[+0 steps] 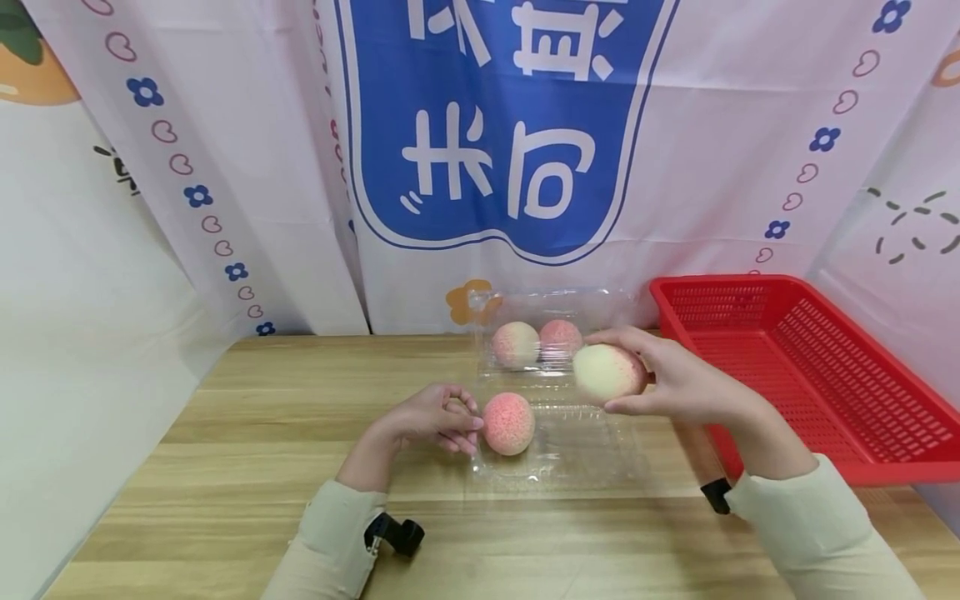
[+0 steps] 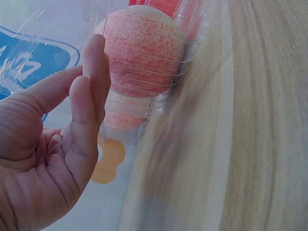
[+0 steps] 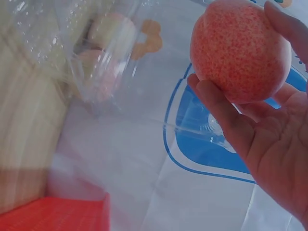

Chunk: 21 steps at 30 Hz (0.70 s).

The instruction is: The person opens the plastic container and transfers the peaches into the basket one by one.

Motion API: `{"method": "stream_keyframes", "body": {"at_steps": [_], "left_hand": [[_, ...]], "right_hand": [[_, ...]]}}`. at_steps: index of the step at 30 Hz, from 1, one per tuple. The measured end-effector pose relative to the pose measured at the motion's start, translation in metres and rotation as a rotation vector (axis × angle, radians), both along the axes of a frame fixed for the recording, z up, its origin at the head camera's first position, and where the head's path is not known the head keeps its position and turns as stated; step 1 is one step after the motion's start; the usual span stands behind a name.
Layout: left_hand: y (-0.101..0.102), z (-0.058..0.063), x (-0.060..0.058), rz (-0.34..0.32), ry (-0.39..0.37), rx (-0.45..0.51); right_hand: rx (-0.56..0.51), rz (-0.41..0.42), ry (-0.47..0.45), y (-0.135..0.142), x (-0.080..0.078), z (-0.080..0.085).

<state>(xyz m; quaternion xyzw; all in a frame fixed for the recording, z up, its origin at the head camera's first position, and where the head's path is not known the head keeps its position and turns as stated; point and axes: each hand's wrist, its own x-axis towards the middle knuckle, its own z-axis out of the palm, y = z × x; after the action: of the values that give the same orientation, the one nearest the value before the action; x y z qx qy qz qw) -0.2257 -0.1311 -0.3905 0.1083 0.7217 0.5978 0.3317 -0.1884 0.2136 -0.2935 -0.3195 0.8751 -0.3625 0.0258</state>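
Observation:
My right hand (image 1: 660, 375) holds a cream-and-pink peach (image 1: 609, 374) between thumb and fingers, above the right side of an open clear plastic clamshell box (image 1: 581, 446). In the right wrist view the same peach (image 3: 240, 53) shows its speckled pink side and a crease. My left hand (image 1: 438, 421) is at the box's left edge, its thumb and fingers pinching the rim; the fingertips partly hide the contact. Just beside those fingers, a pink peach (image 1: 508, 424) sits in the box's near half. Two more peaches (image 1: 516, 345) (image 1: 560, 340) lie at the far half, behind clear plastic.
A red plastic basket (image 1: 795, 392) with slotted walls stands on the right of the wooden table (image 1: 300, 400). Behind the table hangs a printed white cloth (image 1: 292, 167) with a blue panel. Black wrist straps (image 1: 397, 533) are on both sleeves.

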Motion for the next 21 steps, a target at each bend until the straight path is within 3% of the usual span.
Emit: {"method": "stream_keyframes", "body": {"at_steps": [11, 21], "left_hand": [[0.0, 0.002, 0.0, -0.006, 0.007, -0.014], [0.0, 0.001, 0.0, -0.007, 0.006, -0.017]], "right_hand": [[0.038, -0.065, 0.012, 0.02, -0.001, 0.028], [0.094, -0.156, 0.015, 0.042, -0.01, 0.043]]}}
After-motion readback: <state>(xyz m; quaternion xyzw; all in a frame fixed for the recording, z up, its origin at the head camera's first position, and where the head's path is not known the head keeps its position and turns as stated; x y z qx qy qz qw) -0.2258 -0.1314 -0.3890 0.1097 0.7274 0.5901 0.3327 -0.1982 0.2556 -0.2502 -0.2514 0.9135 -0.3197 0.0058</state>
